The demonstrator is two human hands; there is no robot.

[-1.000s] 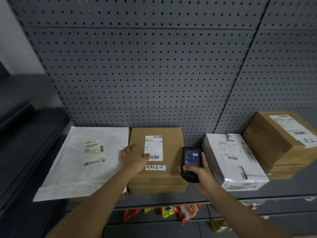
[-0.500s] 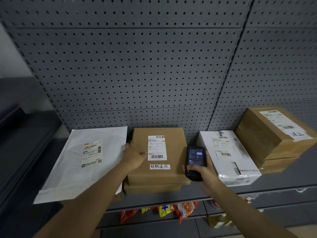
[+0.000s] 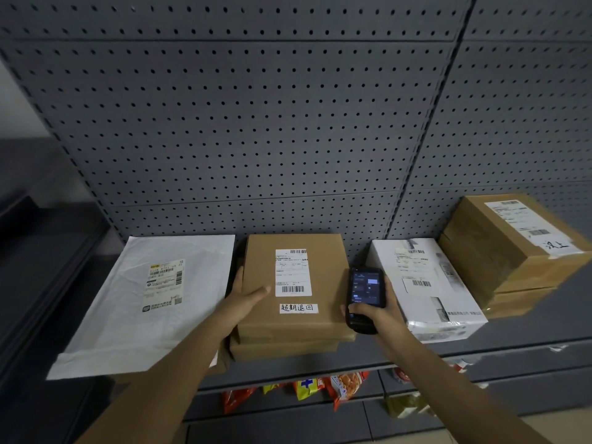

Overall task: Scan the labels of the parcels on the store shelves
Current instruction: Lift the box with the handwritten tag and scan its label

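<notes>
While the left hand [image 3: 245, 299] is reaching forward with its palm against the left edge of the brown box [image 3: 293, 283], thumb lying flat across the top and fingers loosely spread, the right hand [image 3: 373, 310] is wrapping closed around a black handheld scanner [image 3: 365, 298], holding it upright just right of that box with its lit screen facing the camera. The box is sitting on a 2nd brown box [image 3: 282, 349] on the grey shelf [image 3: 512, 334], its white label [image 3: 293, 272] lying between the 2 hands. Left of the box a white mailer [image 3: 112, 315] is lying; right of it a white parcel [image 3: 426, 290] is resting.
</notes>
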